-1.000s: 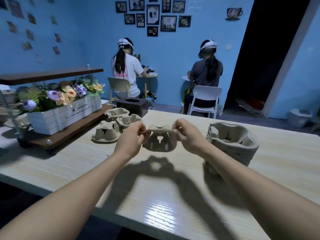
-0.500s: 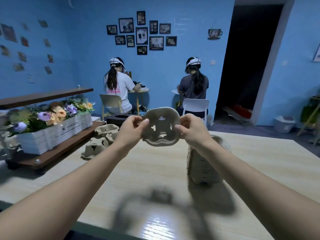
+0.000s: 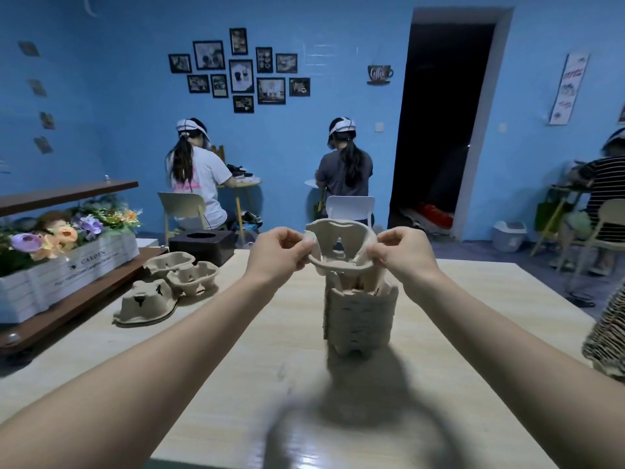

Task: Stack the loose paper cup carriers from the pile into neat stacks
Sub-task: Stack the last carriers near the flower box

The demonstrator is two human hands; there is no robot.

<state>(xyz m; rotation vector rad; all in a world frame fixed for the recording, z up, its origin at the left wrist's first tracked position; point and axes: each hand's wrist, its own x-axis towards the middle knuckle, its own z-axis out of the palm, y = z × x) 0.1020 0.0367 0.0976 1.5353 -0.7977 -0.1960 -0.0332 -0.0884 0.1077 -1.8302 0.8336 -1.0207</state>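
On the pale wooden table (image 3: 236, 350) a tall stack (image 3: 360, 316) of cup carriers stands upright. Three loose carriers (image 3: 162, 289) lie left, near a flower box (image 3: 67, 275). Just above the stack, a carrier (image 3: 340, 247) is held level-ish, long axis left-right, its cups seemingly opening upward. Left hand (image 3: 279, 253) and right hand (image 3: 404, 253) each pinch one end.

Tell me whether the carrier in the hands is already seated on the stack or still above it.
Still above it. The carrier, pinched by left hand and right hand, sits tilted over the stack, not nested.
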